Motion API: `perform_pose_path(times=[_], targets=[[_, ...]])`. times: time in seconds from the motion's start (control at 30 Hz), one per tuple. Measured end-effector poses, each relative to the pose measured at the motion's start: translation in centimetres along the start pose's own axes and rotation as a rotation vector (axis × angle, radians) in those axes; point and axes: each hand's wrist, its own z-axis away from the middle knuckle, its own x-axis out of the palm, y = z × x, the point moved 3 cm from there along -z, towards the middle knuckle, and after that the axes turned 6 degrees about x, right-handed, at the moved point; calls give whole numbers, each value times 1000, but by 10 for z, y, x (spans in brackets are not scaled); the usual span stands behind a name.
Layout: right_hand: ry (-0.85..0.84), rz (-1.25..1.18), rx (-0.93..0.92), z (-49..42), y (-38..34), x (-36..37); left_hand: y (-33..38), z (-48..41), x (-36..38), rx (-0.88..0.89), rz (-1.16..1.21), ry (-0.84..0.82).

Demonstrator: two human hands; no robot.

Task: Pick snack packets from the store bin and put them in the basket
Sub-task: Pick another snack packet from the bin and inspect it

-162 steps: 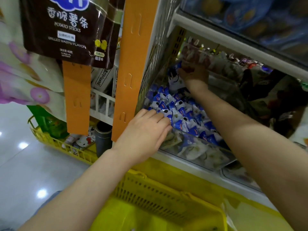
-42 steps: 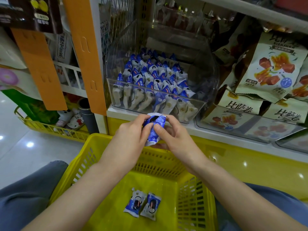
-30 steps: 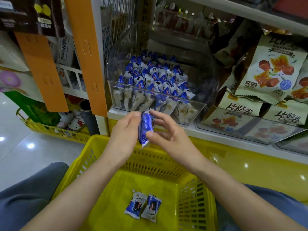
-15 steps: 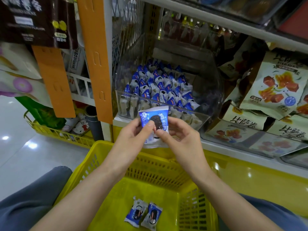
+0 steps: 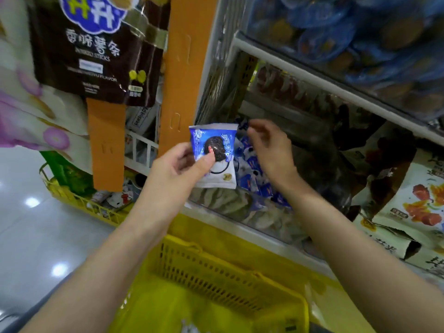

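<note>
My left hand (image 5: 179, 165) pinches a blue and white snack packet (image 5: 215, 156) by its left edge and holds it upright in front of the shelf. My right hand (image 5: 270, 146) hangs just right of the packet with loosely curled fingers, holding nothing, above the clear store bin (image 5: 242, 207). Several more blue packets (image 5: 254, 169) lie in that bin. The yellow basket (image 5: 230, 282) sits below my arms, its far rim towards the shelf. Its floor is mostly out of view.
An orange hanging strip (image 5: 179, 75) and a brown potato-stick bag (image 5: 96, 49) hang at the upper left. Larger snack bags (image 5: 413, 203) fill the shelf to the right. A second yellow basket (image 5: 79, 200) stands on the shiny floor at the left.
The view has tilted up. My left hand has raised the packet and now holds it alone. My right hand has let go and moved right, over the bin.
</note>
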Motion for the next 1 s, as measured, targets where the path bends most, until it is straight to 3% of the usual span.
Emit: perform_pose_path(times=[0.3, 0.43, 0.57, 0.87, 0.93, 1.0], targets=[[-159, 554, 237, -93, 43, 50, 0, -17, -13, -5, 46, 52], [-145, 630, 282, -106, 46, 53, -1, -20, -14, -19, 58, 70], [-101, 555, 257, -105, 45, 46, -5, -17, -9, -43, 42, 56], [305, 26, 20, -46, 8, -19, -13, -3, 5, -123, 9, 116], [267, -131, 107, -22, 2, -31, -14, 1, 7, -141, 16, 130], [107, -287, 246, 6, -4, -33, -13, 7, 10, -138, 24, 140]])
